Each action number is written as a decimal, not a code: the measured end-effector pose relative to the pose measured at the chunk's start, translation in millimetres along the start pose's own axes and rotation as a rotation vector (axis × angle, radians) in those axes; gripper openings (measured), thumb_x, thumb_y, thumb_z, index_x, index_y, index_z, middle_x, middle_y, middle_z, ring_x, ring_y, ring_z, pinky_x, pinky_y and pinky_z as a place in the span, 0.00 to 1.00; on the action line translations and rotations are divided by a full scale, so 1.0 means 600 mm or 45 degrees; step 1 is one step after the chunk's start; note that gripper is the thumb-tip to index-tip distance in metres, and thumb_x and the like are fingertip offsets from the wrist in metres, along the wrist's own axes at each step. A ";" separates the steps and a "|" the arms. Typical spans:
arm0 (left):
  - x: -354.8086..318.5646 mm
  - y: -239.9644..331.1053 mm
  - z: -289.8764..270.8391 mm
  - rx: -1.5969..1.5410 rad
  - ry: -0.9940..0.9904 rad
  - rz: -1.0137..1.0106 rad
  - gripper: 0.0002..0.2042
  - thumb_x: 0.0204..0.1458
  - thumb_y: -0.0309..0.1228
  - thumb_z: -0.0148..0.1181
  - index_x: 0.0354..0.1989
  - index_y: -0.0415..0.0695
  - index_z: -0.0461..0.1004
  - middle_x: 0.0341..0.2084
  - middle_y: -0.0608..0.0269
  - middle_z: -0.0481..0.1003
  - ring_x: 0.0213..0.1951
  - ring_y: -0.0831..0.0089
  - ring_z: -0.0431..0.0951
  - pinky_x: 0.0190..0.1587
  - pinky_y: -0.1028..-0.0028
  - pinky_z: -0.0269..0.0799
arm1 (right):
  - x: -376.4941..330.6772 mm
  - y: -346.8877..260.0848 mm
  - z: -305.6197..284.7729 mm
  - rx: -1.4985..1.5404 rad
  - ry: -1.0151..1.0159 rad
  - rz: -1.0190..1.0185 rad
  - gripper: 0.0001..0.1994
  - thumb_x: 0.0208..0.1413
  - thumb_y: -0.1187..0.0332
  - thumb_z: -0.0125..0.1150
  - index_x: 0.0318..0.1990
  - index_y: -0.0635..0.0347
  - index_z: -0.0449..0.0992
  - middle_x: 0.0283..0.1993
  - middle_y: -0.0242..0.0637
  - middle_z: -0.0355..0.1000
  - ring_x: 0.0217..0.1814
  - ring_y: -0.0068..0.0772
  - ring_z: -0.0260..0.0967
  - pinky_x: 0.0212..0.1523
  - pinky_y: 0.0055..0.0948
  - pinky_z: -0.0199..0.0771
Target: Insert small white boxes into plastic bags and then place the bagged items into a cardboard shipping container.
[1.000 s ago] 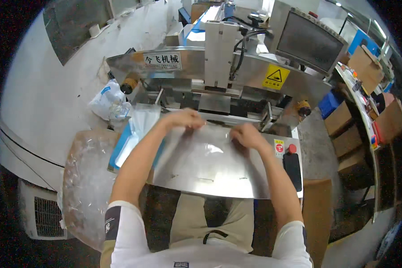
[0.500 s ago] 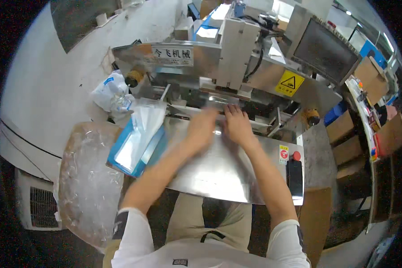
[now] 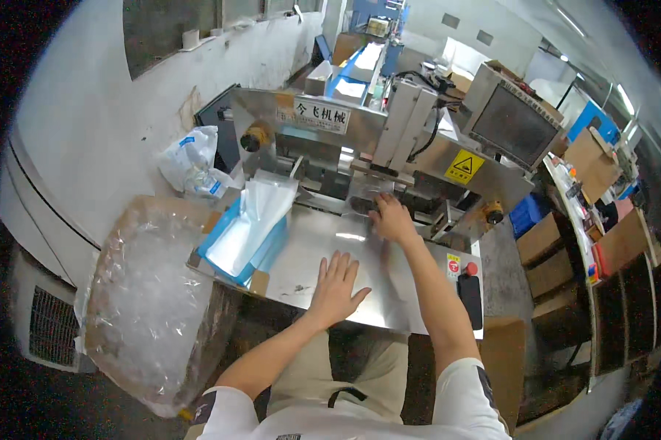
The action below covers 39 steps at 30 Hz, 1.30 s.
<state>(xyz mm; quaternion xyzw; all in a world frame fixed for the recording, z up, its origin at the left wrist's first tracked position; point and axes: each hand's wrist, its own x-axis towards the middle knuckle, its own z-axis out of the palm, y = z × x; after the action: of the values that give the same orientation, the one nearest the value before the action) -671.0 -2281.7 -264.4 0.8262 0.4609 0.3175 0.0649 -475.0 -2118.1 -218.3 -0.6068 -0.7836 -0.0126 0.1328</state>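
Observation:
My left hand [image 3: 336,290] hovers over or rests on the steel tabletop [image 3: 316,242] near its front edge, fingers spread, nothing in it. At the slot of the machine, my right hand [image 3: 391,219] reaches forward with its fingers stretched out against a see-through plastic piece [image 3: 361,204]. Whether its fingertips press or only touch that piece is hard to make out. Just above stands the machine's upright press head [image 3: 405,125]. Left of my hands, a blue box [image 3: 251,253] holds a stack of thin see-through plastic bags [image 3: 261,209].
A large carton [image 3: 143,293] lined with plastic film stands left of the table. On the tabletop's right end are a red button [image 3: 471,269] and a black phone-like object [image 3: 470,299]. A steel crossbar with a yellow warning sign [image 3: 463,166] spans the back, beside a monitor [image 3: 515,125].
My left hand has drawn back from the slot toward the table's front edge and spread its fingers. The right hand stays at the slot. The whole view has tilted upward.

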 end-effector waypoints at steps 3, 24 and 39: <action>-0.001 0.002 -0.003 0.017 -0.010 -0.018 0.32 0.55 0.47 0.59 0.60 0.34 0.63 0.60 0.38 0.61 0.66 0.40 0.55 0.66 0.40 0.48 | 0.005 -0.004 -0.015 0.038 0.037 -0.009 0.26 0.58 0.60 0.58 0.61 0.62 0.66 0.65 0.49 0.63 0.69 0.50 0.58 0.63 0.50 0.63; 0.008 -0.016 -0.002 -0.142 0.278 -0.327 0.38 0.58 0.47 0.55 0.67 0.30 0.50 0.65 0.28 0.51 0.68 0.34 0.47 0.67 0.40 0.40 | 0.039 0.009 -0.055 -0.079 -0.112 0.058 0.20 0.61 0.63 0.53 0.56 0.66 0.67 0.51 0.60 0.72 0.59 0.59 0.66 0.60 0.53 0.62; 0.061 -0.017 -0.019 -0.585 0.345 -0.429 0.34 0.63 0.45 0.52 0.65 0.27 0.53 0.63 0.31 0.57 0.65 0.40 0.58 0.67 0.56 0.54 | -0.270 -0.005 -0.016 1.452 0.134 0.527 0.29 0.66 0.60 0.54 0.68 0.70 0.58 0.67 0.49 0.63 0.66 0.39 0.64 0.64 0.31 0.64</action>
<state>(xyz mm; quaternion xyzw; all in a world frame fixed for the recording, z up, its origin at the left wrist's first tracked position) -671.1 -2248.8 -242.2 0.6521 0.5119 0.5054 0.2394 -439.0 -2274.3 -245.0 -0.5782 -0.5250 0.4052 0.4753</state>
